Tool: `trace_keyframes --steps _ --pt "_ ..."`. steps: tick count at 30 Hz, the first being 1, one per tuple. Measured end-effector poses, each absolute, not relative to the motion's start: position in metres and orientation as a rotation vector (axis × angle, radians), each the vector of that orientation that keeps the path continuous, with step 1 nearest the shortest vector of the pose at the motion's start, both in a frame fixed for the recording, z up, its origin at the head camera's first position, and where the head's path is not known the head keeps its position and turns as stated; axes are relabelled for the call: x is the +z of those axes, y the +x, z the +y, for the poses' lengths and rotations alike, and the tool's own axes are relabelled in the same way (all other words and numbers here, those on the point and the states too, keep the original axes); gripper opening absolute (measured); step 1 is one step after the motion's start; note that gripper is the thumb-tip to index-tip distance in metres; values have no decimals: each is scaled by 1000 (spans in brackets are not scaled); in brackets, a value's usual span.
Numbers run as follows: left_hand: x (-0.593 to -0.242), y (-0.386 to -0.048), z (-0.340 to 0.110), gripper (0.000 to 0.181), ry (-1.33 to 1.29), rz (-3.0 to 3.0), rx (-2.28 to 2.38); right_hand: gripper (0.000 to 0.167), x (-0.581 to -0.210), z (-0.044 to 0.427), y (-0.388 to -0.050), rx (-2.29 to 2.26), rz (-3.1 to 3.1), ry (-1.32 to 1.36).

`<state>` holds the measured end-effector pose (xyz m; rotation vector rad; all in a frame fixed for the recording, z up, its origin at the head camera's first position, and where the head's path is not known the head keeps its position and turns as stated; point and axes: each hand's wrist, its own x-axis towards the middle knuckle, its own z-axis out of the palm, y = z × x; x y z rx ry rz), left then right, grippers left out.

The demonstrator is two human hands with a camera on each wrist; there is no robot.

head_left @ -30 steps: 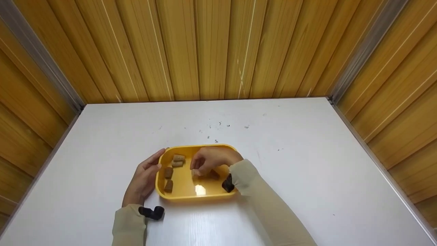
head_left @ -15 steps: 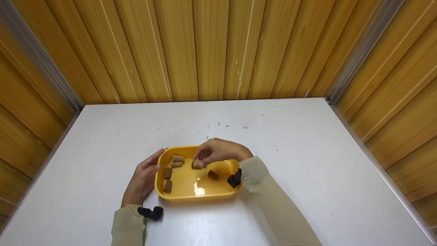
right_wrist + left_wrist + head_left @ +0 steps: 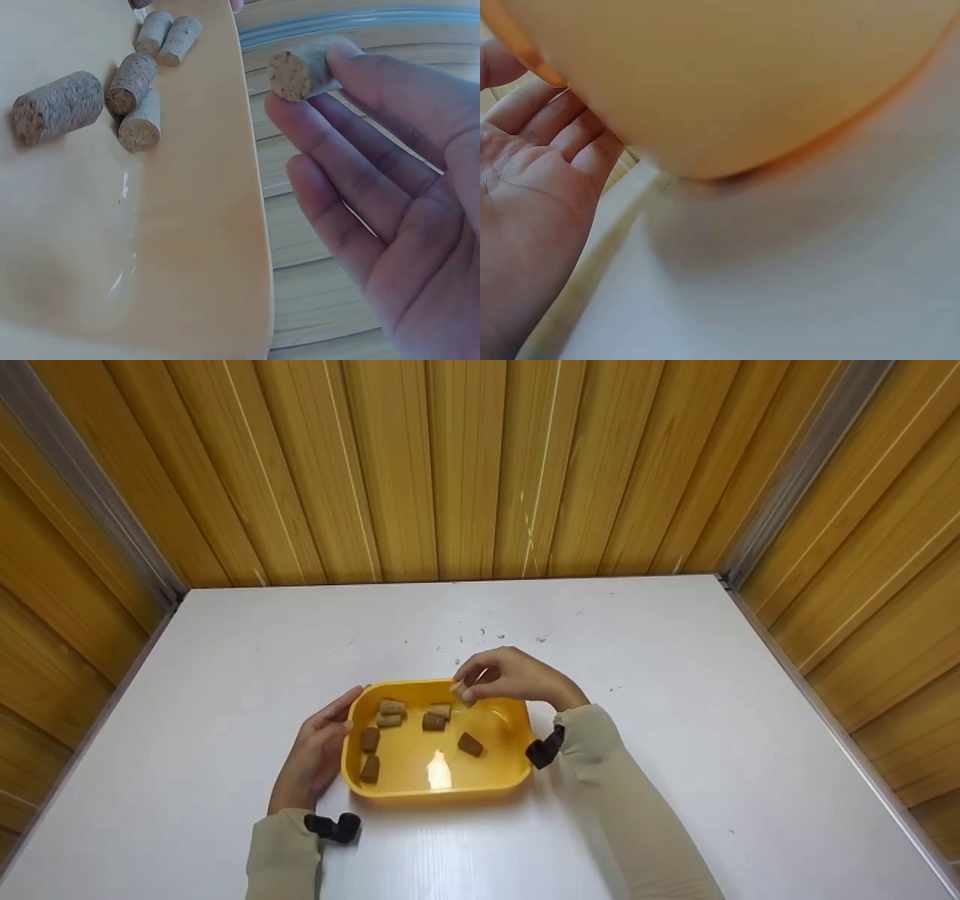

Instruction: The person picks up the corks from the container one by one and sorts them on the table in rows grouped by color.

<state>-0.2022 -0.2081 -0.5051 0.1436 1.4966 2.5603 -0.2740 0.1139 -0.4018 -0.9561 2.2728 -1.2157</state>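
A yellow tray holds several corks, some light and some dark. My left hand rests against its left end, thumb at the rim and fingers along the outside wall; the left wrist view shows the palm off the tray. My right hand pinches a light cork between thumb and fingertips, above the tray's back rim. Below it, a light cork and a dark cork lie touching. Another dark cork lies alone to the right. Two light corks and two dark corks line the left side.
The tray stands on a white table with small dark marks behind it. Wood-patterned panels enclose the back and sides. A dark wrist strap is on each sleeve.
My right hand has moved back and right, up from the tray's middle, with a light cork pinched. The light and dark corks it covered now show. The left hand has stayed put.
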Motion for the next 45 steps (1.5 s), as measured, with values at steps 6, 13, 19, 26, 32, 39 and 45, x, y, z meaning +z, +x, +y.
trace_keyframes --steps 6,13,19,26,32,39,45 --pt "-504 -203 -206 56 106 1519 2551 29 -404 129 -276 -1306 2327 -848" --pt "-504 -205 -204 56 92 1518 2548 33 -409 147 -278 -1352 2448 -698" --pt "-504 -205 -204 55 75 1529 2551 36 -418 159 -277 -1447 2511 -538" --pt "-503 -204 -206 56 71 1527 2543 37 -428 171 -275 -1563 2516 -370" --pt "-504 -203 -209 56 80 1525 2555 40 -436 183 -275 -1572 2566 -266" --pt "-504 -202 -209 55 91 1538 2558 43 -449 196 -276 -1528 2595 -171" --pt "-505 -204 -207 55 81 1535 2550 42 -460 207 -278 -1490 2613 -98"
